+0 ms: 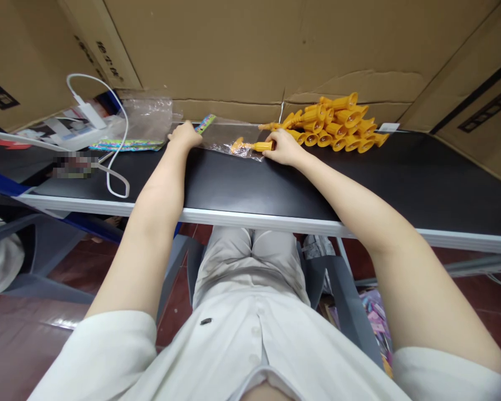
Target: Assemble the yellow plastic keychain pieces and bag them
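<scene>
My right hand (284, 147) is closed around the flared end of a yellow plastic toy (262, 146), whose dark underside shows by the fingers. The toy's narrow, shaped end lies leftward, over or inside a clear plastic bag (221, 133); I cannot tell which. The bag lies flat on the black tabletop, with a colourful printed header at its left end. My left hand (185, 135) is closed at that header end, fingers curled and partly hidden. Right behind my right hand, a pile of similar yellow toys (336, 125) is stacked with open round ends facing me.
Clear bags with printed headers (127, 146) lie left of my left hand. A white charger and cable (92, 114) loop over the table's left side. Cardboard (234, 50) walls the back and sides. The black table (250, 189) has a metal front edge.
</scene>
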`<state>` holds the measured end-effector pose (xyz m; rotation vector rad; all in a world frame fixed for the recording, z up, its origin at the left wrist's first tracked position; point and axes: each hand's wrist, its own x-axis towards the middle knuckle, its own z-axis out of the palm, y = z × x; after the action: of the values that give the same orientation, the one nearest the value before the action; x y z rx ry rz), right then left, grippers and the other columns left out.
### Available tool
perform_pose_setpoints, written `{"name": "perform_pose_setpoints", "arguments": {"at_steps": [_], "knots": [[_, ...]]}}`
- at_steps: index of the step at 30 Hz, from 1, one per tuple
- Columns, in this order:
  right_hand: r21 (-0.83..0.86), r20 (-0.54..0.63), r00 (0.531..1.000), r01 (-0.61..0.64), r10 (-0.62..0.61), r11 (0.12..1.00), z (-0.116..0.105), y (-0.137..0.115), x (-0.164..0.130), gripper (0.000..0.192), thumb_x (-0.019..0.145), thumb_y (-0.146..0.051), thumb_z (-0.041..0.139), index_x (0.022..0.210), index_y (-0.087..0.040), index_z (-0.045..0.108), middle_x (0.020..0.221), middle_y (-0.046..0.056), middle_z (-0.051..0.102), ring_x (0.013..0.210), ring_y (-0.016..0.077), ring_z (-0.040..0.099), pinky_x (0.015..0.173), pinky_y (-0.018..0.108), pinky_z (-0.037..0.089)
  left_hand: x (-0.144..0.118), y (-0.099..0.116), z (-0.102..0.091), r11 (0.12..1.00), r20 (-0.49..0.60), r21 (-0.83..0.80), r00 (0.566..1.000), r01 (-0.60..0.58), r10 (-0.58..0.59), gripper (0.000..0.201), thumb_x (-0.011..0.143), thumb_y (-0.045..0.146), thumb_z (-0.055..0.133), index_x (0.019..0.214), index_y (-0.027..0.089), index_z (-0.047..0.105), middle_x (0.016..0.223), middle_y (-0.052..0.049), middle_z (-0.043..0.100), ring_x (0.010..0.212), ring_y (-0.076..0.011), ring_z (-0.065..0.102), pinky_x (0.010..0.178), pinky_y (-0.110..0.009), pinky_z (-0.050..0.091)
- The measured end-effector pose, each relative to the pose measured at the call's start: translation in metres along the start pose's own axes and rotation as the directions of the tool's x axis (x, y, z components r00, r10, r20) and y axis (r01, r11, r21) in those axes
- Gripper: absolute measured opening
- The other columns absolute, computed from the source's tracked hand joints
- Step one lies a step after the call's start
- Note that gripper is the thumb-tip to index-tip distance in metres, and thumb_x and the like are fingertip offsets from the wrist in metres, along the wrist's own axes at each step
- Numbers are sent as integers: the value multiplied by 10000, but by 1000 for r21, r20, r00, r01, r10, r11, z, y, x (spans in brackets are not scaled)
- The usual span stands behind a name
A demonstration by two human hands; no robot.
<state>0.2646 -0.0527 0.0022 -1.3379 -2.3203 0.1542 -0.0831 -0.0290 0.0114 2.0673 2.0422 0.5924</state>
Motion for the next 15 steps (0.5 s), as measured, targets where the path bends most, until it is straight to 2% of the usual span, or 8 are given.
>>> {"name": "perform_pose_setpoints", "arguments": {"at_steps": [1, 2, 5, 8, 10, 15], "knots": [[3, -1, 1000, 5, -5, 1000, 0, -1, 0, 177, 883, -184, 806, 1031, -159, 712, 1196, 187, 727, 1239, 358, 710, 1167, 501, 549, -1, 0, 0, 986, -36, 10, 985, 169, -169, 685, 869, 332, 685, 1535, 175, 690, 1636, -289, 661, 1547, -497, 617, 1285, -722, 471], [15, -11, 1000, 5, -5, 1000, 0, -3, -1, 182, 878, -210, 814, 1029, -160, 725, 1170, 178, 741, 1214, 366, 719, 1152, 509, 558, -3, 3, 1, 972, -32, 17, 972, 233, -233, 643, 858, 290, 683, 1484, 148, 736, 1622, -276, 682, 1538, -470, 637, 1299, -647, 491], [71, -61, 998, -11, 15, 997, 1, -10, 0, 247, 867, -312, 834, 1052, -166, 762, 1098, 149, 769, 1137, 377, 742, 1090, 524, 594, -9, 20, 4, 965, -78, -124, 968, 230, -240, 564, 824, 206, 643, 1354, 119, 814, 1447, -202, 813, 1418, -364, 729, 1257, -458, 556], [90, -100, 995, -18, 27, 996, 2, -17, 3, 322, 880, -387, 829, 1102, -163, 772, 1060, 146, 775, 1088, 366, 744, 1050, 527, 614, -10, 31, 7, 945, -110, -280, 972, 170, -207, 598, 766, 188, 629, 1329, 137, 825, 1190, -106, 888, 1281, -319, 761, 1190, -422, 605], [111, -103, 994, -35, 47, 993, 2, -20, 8, 342, 879, -421, 847, 1094, -165, 771, 1044, 144, 772, 1068, 353, 740, 1045, 525, 618, -10, 35, 7, 931, -88, -322, 974, 170, -209, 601, 760, 171, 641, 1333, 146, 822, 1136, -80, 882, 1266, -316, 762, 1179, -421, 612], [260, -8, 994, -99, 105, 961, 5, -21, 25, 400, 840, -505, 940, 1021, -193, 767, 923, 92, 725, 1008, 326, 726, 958, 503, 646, -14, 44, 3, 855, 34, -467, 970, 227, -239, 647, 796, 8, 667, 1423, 138, 756, 1331, -146, 831, 1248, -281, 806, 1137, -410, 651]]}}
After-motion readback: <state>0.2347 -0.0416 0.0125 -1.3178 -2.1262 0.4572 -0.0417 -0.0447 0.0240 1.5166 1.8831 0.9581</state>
